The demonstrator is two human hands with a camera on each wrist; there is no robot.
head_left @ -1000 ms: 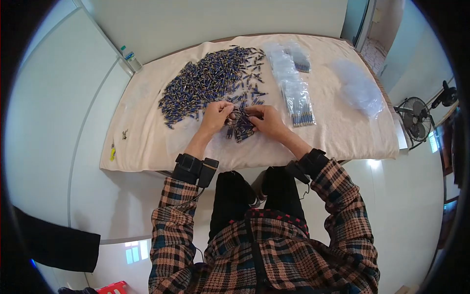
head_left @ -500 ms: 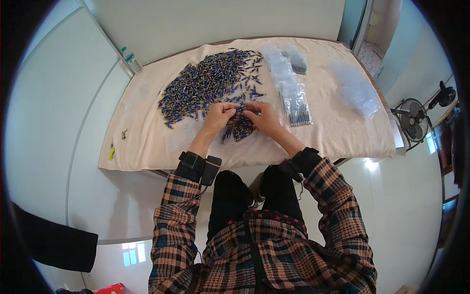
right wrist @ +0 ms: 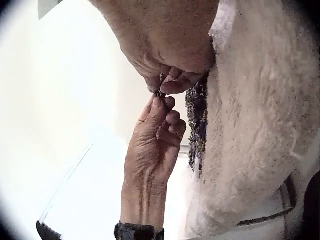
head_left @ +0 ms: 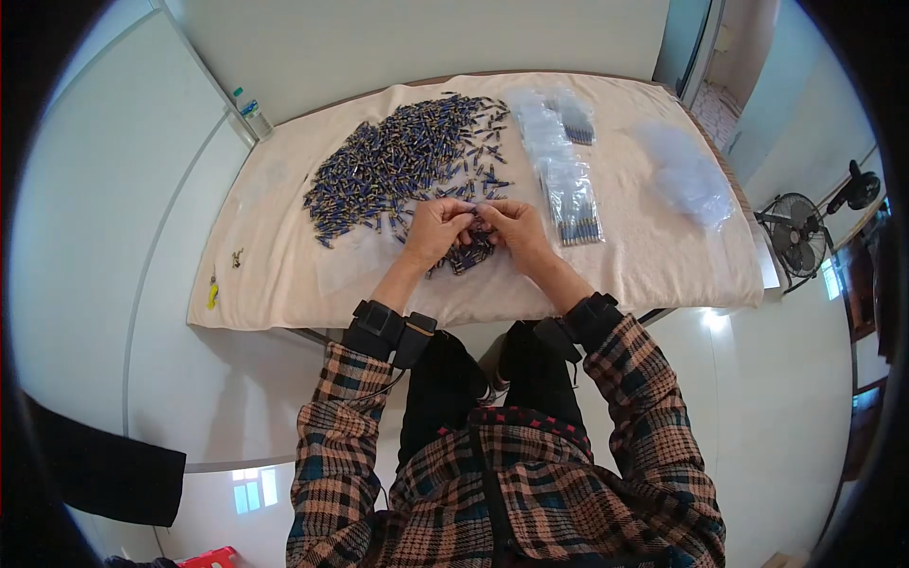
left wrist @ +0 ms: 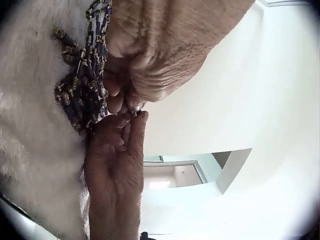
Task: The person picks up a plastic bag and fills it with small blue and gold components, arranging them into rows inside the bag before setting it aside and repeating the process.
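In the head view the left hand (head_left: 434,233) and right hand (head_left: 519,231) meet fingertip to fingertip above the near heap of small pieces (head_left: 469,256). Between them they pinch a small dark cylindrical piece (right wrist: 159,93), mostly covered by fingers. A ridged, screw-like part (right wrist: 161,78) shows between the right hand's fingers in the right wrist view. The same meeting of thumbs and fingertips appears in the left wrist view, with dark blue and gold pieces (left wrist: 80,92) lying on the cloth close by.
A large pile of blue and gold pieces (head_left: 388,166) spreads behind the hands. Filled clear bags (head_left: 578,213) lie to the right, with loose plastic bags (head_left: 686,175) farther right. A yellow-handled tool (head_left: 213,295) lies at the left edge, and a bottle (head_left: 252,115) stands beyond the table's back-left corner.
The hands have come together from slightly apart, lifting off the near heap. The left hand has shifted a little to the right, and fingertips now meet around a small piece.
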